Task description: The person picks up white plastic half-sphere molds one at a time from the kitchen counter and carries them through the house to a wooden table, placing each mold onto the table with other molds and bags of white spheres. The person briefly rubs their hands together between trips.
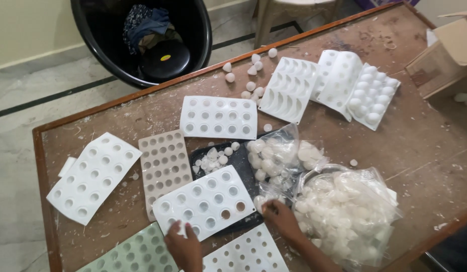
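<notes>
- White plastic moulds cover the brown wooden table (pixel 420 146) in the view from your head camera.
- Your left hand (pixel 185 249) rests on the near edge of a white mould tray (pixel 206 201) with round hollows, fingers spread flat on it, pressing rather than gripping.
- Your right hand (pixel 279 216) pinches a small white ball (pixel 259 202) at its fingertips, just beside the right edge of that tray.
- That tray lies partly on a dark tray (pixel 241 161), which holds loose white pieces.
- Right of your hand sits a clear plastic bag (pixel 349 211) full of white pieces; a second clear bag (pixel 279 153) lies just behind it.
- Another white mould (pixel 246 254) and a pale green mould (pixel 130 254) lie nearest you.
- To the left are a beige mould (pixel 165 166) and a tilted white mould (pixel 92 176).
- Farther back lie more white moulds (pixel 218 117) and loose white balls (pixel 251 75).
- A cardboard box (pixel 447 55) stands at the far right.
- A black tub (pixel 193 30) holding cloth sits on the floor beyond the table.
</notes>
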